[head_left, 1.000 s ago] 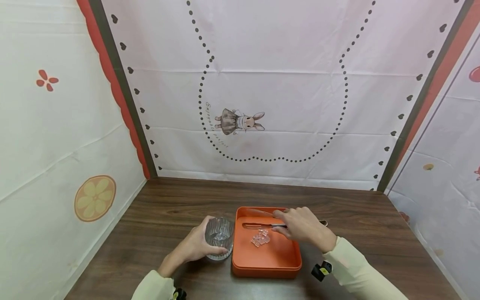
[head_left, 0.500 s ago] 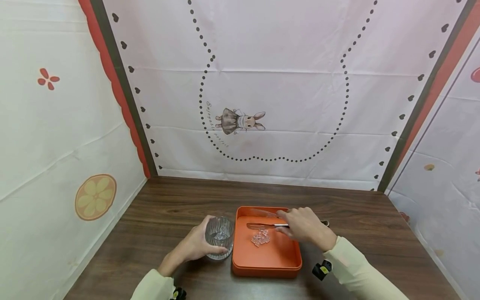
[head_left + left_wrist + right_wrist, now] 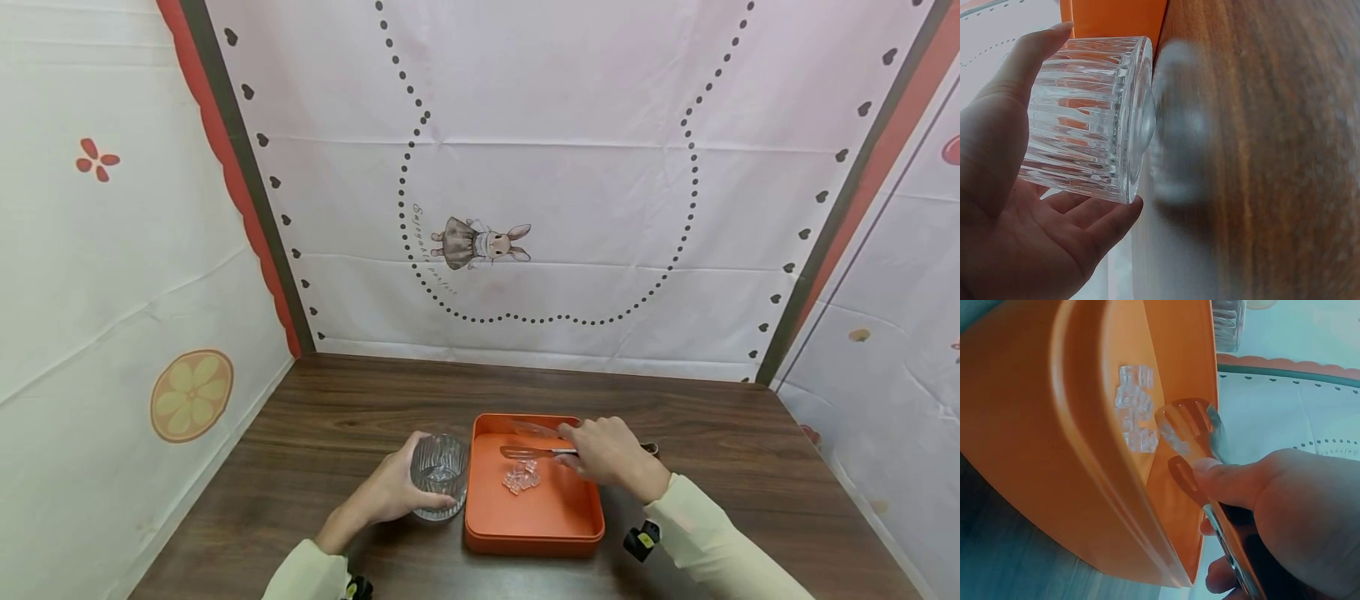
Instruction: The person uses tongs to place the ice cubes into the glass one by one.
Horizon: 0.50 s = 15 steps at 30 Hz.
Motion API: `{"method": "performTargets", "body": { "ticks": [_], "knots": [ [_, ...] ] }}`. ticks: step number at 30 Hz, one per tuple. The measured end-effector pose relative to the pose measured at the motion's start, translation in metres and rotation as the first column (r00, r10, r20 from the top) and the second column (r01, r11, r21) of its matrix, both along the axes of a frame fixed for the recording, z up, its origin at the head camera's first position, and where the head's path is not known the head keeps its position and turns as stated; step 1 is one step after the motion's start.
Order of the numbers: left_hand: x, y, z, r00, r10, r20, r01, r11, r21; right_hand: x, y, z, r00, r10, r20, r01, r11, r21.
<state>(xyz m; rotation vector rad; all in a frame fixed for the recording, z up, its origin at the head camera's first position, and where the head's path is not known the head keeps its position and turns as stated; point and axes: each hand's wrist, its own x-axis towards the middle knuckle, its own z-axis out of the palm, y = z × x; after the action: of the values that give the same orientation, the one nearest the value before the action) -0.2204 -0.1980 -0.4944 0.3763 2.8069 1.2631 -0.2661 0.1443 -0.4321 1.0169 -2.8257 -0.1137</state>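
Over the orange box (image 3: 534, 546), my right hand (image 3: 611, 454) grips a pair of tongs (image 3: 521, 452) with metal handles and see-through slotted heads. The heads stand apart, nothing between them. Small clear cubes like ice (image 3: 521, 477) lie in a cluster on the box floor, just in front of the lower tong head. In the right wrist view the tong heads (image 3: 1175, 428) overlap the box's side wall, beside the cubes (image 3: 1135, 412). Left of the box, my left hand (image 3: 390, 492) holds a ribbed clear glass (image 3: 438, 479) upright, fingers and thumb round its sides. The glass base (image 3: 1138, 125) is close over the table.
A dark wood-grain table (image 3: 360, 400) bears everything. Patterned white cloth (image 3: 562, 192) rises behind it and on both sides. The box wall next to the glass is low, with a rounded rim.
My right hand and the tongs have drifted slightly right, pulling the tong heads away from the box's left side. The left hand, glass and cubes stay put.
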Motion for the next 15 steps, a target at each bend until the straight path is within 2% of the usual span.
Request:
{"method": "performTargets", "body": {
  "ticks": [15],
  "knots": [
    [-0.0015, -0.0004, -0.0013, 1.0, 0.004, 0.004, -0.004, 1.0, -0.002, 0.0019, -0.0078, -0.0015, 0.998, -0.064, 0.024, 0.063, 0.997, 0.05]
  ]
}}
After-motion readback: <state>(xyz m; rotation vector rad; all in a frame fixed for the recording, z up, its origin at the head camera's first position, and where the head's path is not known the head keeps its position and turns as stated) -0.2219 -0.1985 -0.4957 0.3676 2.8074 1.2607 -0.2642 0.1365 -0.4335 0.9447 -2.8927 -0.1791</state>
